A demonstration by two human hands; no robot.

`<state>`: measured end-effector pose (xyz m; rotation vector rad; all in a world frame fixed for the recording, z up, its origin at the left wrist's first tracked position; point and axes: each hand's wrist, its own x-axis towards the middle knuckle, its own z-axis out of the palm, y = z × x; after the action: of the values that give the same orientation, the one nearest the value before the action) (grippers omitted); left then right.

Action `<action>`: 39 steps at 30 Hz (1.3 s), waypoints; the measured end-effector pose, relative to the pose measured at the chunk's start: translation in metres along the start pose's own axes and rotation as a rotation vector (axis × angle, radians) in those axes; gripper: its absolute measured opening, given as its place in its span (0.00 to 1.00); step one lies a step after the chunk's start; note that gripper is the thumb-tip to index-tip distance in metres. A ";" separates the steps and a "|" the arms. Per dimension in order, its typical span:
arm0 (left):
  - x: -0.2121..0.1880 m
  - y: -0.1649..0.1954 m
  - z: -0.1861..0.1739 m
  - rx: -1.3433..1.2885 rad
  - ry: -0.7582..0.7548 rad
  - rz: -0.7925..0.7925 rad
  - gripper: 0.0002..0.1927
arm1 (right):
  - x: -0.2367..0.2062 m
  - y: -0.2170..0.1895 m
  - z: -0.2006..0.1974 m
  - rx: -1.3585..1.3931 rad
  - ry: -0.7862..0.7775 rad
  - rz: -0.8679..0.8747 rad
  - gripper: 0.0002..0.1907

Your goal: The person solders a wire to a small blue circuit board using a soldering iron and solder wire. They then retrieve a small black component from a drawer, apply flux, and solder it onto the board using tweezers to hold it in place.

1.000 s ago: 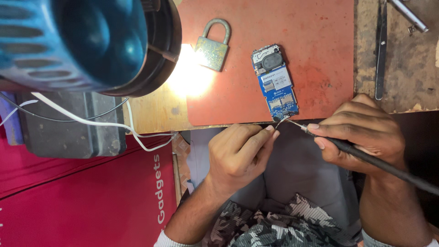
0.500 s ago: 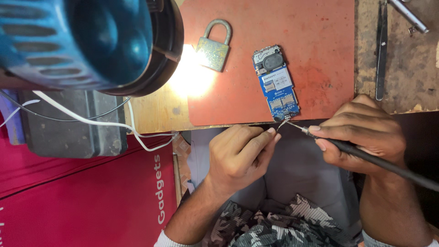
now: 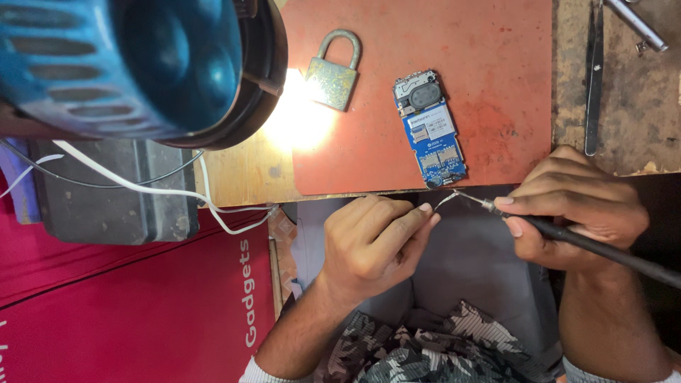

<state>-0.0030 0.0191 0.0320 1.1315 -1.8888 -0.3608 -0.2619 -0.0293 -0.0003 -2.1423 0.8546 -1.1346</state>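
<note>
Our left hand (image 3: 369, 245) pinches what looks like thin, floppy solder wire (image 3: 443, 201); our right hand (image 3: 574, 209) grips the stiff soldering iron (image 3: 603, 245) near its tip.

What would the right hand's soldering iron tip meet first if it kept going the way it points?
Probably the thin solder wire pinched in the left hand. The soldering iron in the right hand points straight at it; depth is unclear.

A small white rectangular label (image 3: 440, 123) is seen on the blue circuit board (image 3: 431, 131), near its middle. A large red panel (image 3: 128, 305) with white lettering, possibly a box or sign, is noted at lower left. No screens are observed.
</note>
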 end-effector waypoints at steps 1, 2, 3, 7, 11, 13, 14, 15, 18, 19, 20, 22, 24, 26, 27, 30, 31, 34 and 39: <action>0.000 0.000 -0.001 -0.001 0.001 0.001 0.12 | 0.000 0.000 0.000 -0.009 -0.003 -0.002 0.06; 0.001 0.000 -0.002 -0.002 0.001 0.002 0.12 | 0.000 -0.001 0.001 -0.012 0.004 0.007 0.06; 0.001 0.000 -0.003 -0.006 0.002 0.007 0.12 | 0.000 -0.003 0.001 -0.015 0.012 0.016 0.06; 0.002 -0.002 -0.010 -0.017 0.002 0.024 0.11 | 0.004 -0.006 0.003 -0.028 0.002 0.043 0.05; 0.004 -0.004 -0.013 0.012 0.036 0.025 0.11 | 0.007 -0.010 0.005 -0.103 -0.016 0.031 0.04; 0.004 -0.004 -0.013 0.036 0.056 0.015 0.12 | 0.009 -0.011 0.005 -0.101 -0.022 0.030 0.04; 0.003 -0.004 -0.013 0.048 0.067 0.010 0.12 | 0.010 -0.011 0.005 -0.104 -0.028 0.018 0.04; 0.003 -0.005 -0.013 0.058 0.075 0.006 0.12 | 0.011 -0.011 0.004 -0.106 -0.035 0.006 0.04; 0.002 -0.007 -0.013 0.077 0.093 -0.009 0.12 | 0.013 -0.012 0.004 -0.114 -0.048 -0.005 0.04; 0.002 -0.007 -0.013 0.080 0.094 -0.014 0.12 | 0.014 -0.012 0.004 -0.116 -0.051 -0.006 0.04; 0.002 -0.007 -0.013 0.082 0.096 -0.019 0.12 | 0.014 -0.013 0.005 -0.115 -0.050 -0.003 0.04; 0.002 -0.007 -0.013 0.092 0.097 -0.027 0.12 | 0.013 -0.013 0.004 -0.114 -0.044 0.003 0.04; 0.001 -0.008 -0.013 0.100 0.097 -0.034 0.11 | 0.013 -0.013 0.004 -0.098 -0.030 0.024 0.04; 0.001 -0.008 -0.013 0.106 0.096 -0.038 0.11 | 0.012 -0.013 0.004 -0.087 -0.020 0.037 0.05; 0.001 -0.008 -0.013 0.107 0.096 -0.037 0.11 | 0.012 -0.012 0.004 -0.084 -0.017 0.039 0.05; 0.000 -0.008 -0.012 0.108 0.096 -0.039 0.11 | 0.010 -0.012 0.005 -0.083 -0.004 0.039 0.05; 0.000 -0.008 -0.012 0.109 0.096 -0.042 0.11 | 0.010 -0.012 0.005 -0.084 0.002 0.037 0.05; 0.000 -0.008 -0.012 0.113 0.092 -0.051 0.11 | 0.010 -0.012 0.005 -0.098 -0.004 0.036 0.04; 0.000 -0.009 -0.012 0.113 0.092 -0.056 0.10 | 0.009 -0.013 0.005 -0.086 -0.004 0.042 0.04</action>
<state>0.0111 0.0162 0.0335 1.2563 -1.8183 -0.2313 -0.2498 -0.0273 0.0110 -2.1845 0.9588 -1.0908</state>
